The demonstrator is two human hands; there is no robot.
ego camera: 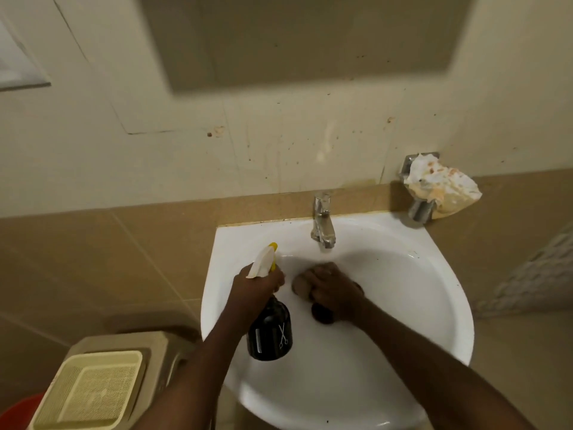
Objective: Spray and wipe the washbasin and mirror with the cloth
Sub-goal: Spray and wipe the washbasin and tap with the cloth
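A white washbasin [403, 305] is fixed to the tiled wall, with a chrome tap [322, 221] at its back rim. My left hand [254, 290] grips a dark spray bottle [269, 333] with a white and yellow nozzle, held over the basin's left side. My right hand [331, 290] holds a small brownish cloth [300, 285] and presses it onto the bowl just under the tap, partly covering the dark drain [322, 315]. The mirror [310, 38] hangs on the wall above and looks blurred.
A chrome holder with a crumpled stained cloth [440, 187] juts from the wall at the basin's right. A beige plastic basket [90, 389] sits on a stool low at the left, with something red [18, 411] below it.
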